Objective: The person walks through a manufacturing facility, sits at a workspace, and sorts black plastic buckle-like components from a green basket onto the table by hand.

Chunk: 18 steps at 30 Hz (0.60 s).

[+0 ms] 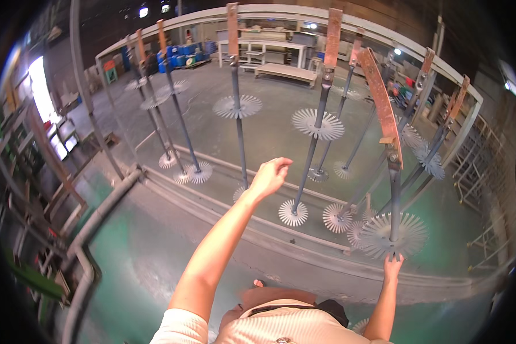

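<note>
My left hand (pixel 270 176) is raised in front of the hanging rods, its fingers loosely bent and partly apart, holding nothing that I can see. Low on the right, my right hand (pixel 393 266) closes its fingers at the near edge of a large grey slotted disc (pixel 378 234). This disc sits on a dark metal rod (pixel 395 198), whose top joins a tilted, rust-coloured flat strip (pixel 379 94). Whether the fingers grip the disc's rim or the rod beneath is hidden. Close to my left hand stands another rod (pixel 308 166) with an upper slotted disc (pixel 318 124) and a lower one (pixel 292 212).
Several similar rods with discs hang from a pale metal frame (pixel 281 12). A low rail (pixel 258 217) runs along the floor before me. Grey pipes (pixel 106 206) stand at left, and metal racks (pixel 479 172) line the right. White tables (pixel 269 46) and blue drums (pixel 183 57) are far back.
</note>
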Tool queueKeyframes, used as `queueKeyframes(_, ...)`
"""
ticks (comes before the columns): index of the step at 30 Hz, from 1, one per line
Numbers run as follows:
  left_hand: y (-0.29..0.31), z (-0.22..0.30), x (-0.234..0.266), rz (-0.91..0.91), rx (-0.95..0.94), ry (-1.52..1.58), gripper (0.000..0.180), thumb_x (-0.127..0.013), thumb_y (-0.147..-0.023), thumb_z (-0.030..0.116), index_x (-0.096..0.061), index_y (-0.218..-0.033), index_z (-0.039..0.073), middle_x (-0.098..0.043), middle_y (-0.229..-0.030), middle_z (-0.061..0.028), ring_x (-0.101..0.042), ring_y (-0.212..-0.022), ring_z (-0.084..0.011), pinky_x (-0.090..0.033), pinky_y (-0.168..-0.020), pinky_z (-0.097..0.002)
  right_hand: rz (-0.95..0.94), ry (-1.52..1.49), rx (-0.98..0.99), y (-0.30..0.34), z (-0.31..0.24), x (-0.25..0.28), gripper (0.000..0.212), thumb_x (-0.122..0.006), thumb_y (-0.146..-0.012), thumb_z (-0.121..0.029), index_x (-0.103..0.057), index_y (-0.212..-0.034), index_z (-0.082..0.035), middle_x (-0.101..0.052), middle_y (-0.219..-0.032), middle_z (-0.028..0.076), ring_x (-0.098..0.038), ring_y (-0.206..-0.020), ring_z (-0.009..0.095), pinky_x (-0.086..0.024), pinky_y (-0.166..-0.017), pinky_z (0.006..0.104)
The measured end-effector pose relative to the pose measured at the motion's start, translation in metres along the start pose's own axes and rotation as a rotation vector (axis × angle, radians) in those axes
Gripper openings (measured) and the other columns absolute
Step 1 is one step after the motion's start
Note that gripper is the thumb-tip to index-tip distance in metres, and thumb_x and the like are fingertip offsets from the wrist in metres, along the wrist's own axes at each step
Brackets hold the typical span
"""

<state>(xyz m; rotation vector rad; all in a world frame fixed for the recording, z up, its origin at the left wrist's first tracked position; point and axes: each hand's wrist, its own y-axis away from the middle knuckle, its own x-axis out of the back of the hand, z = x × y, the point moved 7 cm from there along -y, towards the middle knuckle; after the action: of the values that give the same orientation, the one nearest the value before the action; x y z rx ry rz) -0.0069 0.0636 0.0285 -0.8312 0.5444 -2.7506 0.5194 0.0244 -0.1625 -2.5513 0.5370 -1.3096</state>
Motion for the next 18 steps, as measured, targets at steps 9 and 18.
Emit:
queueKeyframes(9,-0.223,0.021,-0.016,0.017,-0.134,0.149,0.04,-0.054,-0.085,0.023,-0.049,-0.117,-0.001,-0.057,-0.111,-0.0186,-0.055,-0.104,-0.0299,-0.043,-0.088,-0.0355,0.095,-0.073,0.11,-0.033,-0.072,-0.009,0.021,-0.05,-0.085,-0.022,-0.057,-0.085,-0.002,-0.059,-0.081,0.01,-0.055,-0.077,0.022,-0.043,-0.071,0.0331)
queueKeyframes(18,-0.285,0.007,-0.101,0.024,0.011,0.277,0.047,-0.06,-0.081,0.022,-0.038,-0.113,-0.005,-0.053,-0.106,-0.0254,-0.053,-0.1,-0.0386,-0.041,-0.085,-0.0426,-0.012,-0.316,0.002,-0.064,-0.23,-0.006,0.018,-0.049,-0.085,-0.018,-0.053,-0.076,-0.003,-0.054,-0.065,0.007,-0.053,-0.062,0.017,-0.042,-0.057,0.0308)
